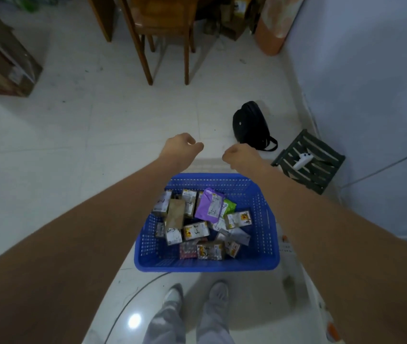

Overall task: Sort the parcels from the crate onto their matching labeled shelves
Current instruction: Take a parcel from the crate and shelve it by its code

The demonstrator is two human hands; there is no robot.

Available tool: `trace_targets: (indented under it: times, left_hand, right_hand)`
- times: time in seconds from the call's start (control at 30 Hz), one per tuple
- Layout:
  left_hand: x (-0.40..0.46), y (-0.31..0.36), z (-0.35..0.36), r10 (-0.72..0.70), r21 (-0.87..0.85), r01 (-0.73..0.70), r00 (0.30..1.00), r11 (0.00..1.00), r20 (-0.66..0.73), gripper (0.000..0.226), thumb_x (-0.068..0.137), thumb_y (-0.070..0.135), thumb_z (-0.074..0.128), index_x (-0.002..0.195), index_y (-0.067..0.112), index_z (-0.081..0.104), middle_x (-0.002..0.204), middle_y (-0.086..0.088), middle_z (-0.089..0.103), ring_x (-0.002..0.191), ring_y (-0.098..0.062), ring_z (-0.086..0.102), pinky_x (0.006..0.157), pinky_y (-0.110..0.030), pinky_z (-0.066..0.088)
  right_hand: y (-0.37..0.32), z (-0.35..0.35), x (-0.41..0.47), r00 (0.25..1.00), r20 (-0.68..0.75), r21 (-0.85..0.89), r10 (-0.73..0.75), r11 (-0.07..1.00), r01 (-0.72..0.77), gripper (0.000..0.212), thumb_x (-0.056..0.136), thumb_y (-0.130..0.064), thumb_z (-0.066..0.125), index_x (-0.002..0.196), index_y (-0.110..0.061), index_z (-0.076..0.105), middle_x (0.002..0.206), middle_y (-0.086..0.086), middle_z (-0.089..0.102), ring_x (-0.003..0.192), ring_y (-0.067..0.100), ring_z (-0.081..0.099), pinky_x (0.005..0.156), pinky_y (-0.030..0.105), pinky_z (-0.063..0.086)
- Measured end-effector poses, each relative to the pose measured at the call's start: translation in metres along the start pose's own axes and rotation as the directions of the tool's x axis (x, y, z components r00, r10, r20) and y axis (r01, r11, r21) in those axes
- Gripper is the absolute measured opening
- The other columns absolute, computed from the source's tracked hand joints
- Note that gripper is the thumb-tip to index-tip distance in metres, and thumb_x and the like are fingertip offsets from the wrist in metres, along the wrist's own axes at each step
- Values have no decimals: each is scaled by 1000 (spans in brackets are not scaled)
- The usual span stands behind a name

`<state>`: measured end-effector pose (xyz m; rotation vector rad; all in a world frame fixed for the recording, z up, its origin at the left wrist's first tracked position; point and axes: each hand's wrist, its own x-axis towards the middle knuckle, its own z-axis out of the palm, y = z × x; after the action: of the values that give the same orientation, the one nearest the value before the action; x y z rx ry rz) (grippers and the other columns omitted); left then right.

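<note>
Both hands, left hand [181,147] and right hand [241,155], hung loosely curled and empty, past the crate's [207,265] far rim; parcels [206,220] lay below, toward the person.

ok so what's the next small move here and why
Probably lower one hand, say the right hand, into the blue plastic crate for the purple plastic mailer: both hands, the left hand too, hover empty, and it lies on top.

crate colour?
Blue crate, perforated walls; head view shows it best.
</note>
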<state>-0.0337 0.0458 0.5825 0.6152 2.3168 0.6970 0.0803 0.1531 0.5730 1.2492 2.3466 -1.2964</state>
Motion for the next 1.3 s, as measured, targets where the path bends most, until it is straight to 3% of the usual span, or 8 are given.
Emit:
trace_targets:
  times: [0.27, 0.47, 0.63, 0.83, 1.0, 1.1, 1.17, 1.3]
  left_hand:
    - [21, -27, 32, -44, -79, 48, 998, 996, 53, 46, 93, 38, 51, 134, 15, 48, 131, -8, 55, 86, -21, 53, 73, -28, 48]
    - [66, -114, 119, -121, -112, 136, 984, 984, 127, 46, 95, 35, 50, 135, 13, 45, 132, -11, 53, 95, -24, 54, 77, -28, 41]
    - [93, -227, 216, -248, -45, 263, 943, 964, 221, 44, 96, 37, 47, 132, 13, 49, 128, -10, 54, 107, -25, 53, 84, -28, 40]
    - [110, -328, 310, -394, -79, 439, 861, 895, 320, 23, 97, 36, 47, 104, 17, 58, 91, -4, 51, 81, -18, 49, 72, -29, 39]
    - [131, -367, 355, -414, -103, 469, 847, 877, 332, 40, 95, 37, 50, 126, 13, 54, 124, -10, 56, 111, -26, 52, 92, -34, 42]
    - [146, -380, 371, -409, -129, 472, 848, 872, 337, 38, 92, 38, 52, 121, 14, 58, 118, -10, 61, 107, -26, 56, 97, -38, 46]
    - [154, -388, 379, -405, -153, 477, 846, 866, 346, 38, 91, 38, 53, 120, 14, 59, 116, -12, 62, 107, -30, 58, 96, -43, 47]
    - [161, -401, 389, -409, -144, 488, 832, 861, 375, 41, 90, 41, 53, 122, 15, 58, 122, -14, 60, 109, -33, 58, 92, -43, 47]
  right_hand:
    - [29, 27, 38, 998, 51, -23, 41, 999, -39, 39, 90, -18, 51, 114, 12, 58, 115, 29, 61, 107, 40, 59, 93, 46, 47]
    - [118, 123, 101, 983, 116, -46, 140, 990, -136, 36, 90, -12, 45, 55, -11, 34, 56, 5, 30, 52, 17, 28, 51, 29, 25]
    - [243, 234, 133, 921, 254, -23, 295, 954, -299, 27, 93, -19, 49, 75, 1, 56, 72, 15, 46, 67, 25, 45, 62, 33, 33]
    - [367, 330, 157, 822, 343, -68, 454, 885, -461, 31, 92, -15, 50, 63, -10, 39, 67, 19, 50, 48, 18, 29, 56, 33, 27]
    - [415, 373, 181, 802, 369, -114, 469, 879, -462, 39, 90, -14, 53, 58, -14, 32, 58, 5, 30, 52, 19, 31, 63, 36, 29]
    - [429, 390, 197, 798, 367, -129, 478, 876, -466, 9, 88, -13, 56, 81, -9, 53, 76, 9, 50, 63, 21, 45, 58, 34, 34]
    - [443, 403, 206, 799, 346, -169, 491, 871, -462, 46, 87, -16, 58, 129, -4, 45, 118, 16, 55, 96, 28, 57, 72, 36, 45]
    - [461, 422, 211, 763, 348, -278, 544, 837, -471, 60, 81, -15, 68, 133, -2, 41, 129, 17, 52, 115, 32, 53, 89, 36, 50]
